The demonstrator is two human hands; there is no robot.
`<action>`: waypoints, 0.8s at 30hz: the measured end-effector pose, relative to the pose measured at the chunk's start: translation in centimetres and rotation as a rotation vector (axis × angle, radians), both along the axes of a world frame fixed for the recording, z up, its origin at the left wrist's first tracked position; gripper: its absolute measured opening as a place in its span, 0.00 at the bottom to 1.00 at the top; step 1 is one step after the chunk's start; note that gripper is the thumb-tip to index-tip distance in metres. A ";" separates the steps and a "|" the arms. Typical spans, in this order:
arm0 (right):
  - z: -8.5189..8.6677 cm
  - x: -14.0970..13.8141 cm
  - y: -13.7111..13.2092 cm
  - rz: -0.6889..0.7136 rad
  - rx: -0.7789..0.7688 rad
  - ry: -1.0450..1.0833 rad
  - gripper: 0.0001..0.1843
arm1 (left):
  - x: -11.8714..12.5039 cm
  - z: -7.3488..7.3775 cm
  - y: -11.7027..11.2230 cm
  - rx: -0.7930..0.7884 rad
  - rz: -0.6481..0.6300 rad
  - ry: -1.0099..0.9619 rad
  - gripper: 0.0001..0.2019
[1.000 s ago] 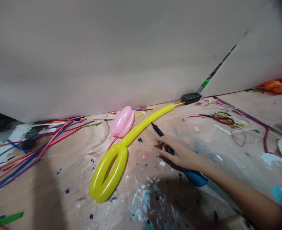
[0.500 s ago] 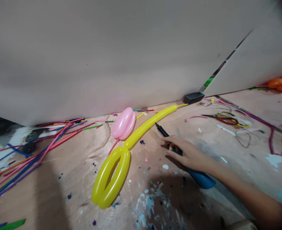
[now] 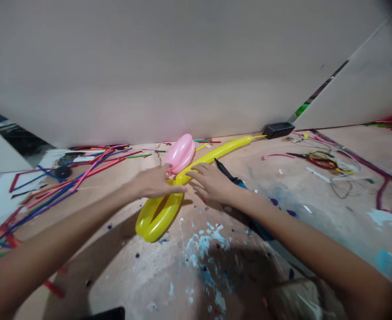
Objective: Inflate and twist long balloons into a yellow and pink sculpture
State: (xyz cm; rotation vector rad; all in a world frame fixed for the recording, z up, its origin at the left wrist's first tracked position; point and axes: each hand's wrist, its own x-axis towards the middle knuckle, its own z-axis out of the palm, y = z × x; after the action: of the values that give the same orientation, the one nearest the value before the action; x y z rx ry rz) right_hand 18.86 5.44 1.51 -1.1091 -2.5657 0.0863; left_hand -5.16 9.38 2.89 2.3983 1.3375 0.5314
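Observation:
A long yellow balloon lies on the table, its near end bent into a closed loop. Against its twisted joint rests a smaller pink balloon. My left hand reaches over the joint from the left, thumb and fingers apart, right at the pink and yellow balloons. From the right, my right hand comes to the yellow balloon just past the joint, fingers stretched out and apart from the thumb. A hand pump with a black nozzle and blue body lies partly hidden under my right wrist and forearm.
Several uninflated balloons are strewn at the left. A black block stands by the white panel at the back. Scissors and clear cord lie at the right. Paint flecks spot the table.
My right hand has let go of the pump and moved left to the yellow balloon. My left hand has come into view at the joint. The view has shifted slightly.

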 end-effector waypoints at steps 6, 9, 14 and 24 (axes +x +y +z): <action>-1.0 -4.6 2.3 0.048 0.104 -0.222 0.19 | 3.4 -0.9 -3.8 -0.138 0.086 0.401 0.21; 0.4 -4.8 1.5 0.034 0.086 -0.191 0.14 | 3.0 0.1 -5.1 0.015 0.115 0.369 0.24; 4.2 -4.0 -1.4 -0.056 0.113 -0.018 0.14 | 2.2 2.1 -7.3 0.270 0.115 0.296 0.29; 7.6 -2.8 -5.7 0.010 -0.026 0.129 0.15 | 2.1 2.9 -10.7 0.398 -0.004 0.125 0.35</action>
State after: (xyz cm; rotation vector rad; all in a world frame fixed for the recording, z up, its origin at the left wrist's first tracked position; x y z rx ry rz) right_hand 16.04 -0.29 9.12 -1.0641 -2.4620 0.1876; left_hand -3.05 -1.35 5.79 2.7918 1.3850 0.7150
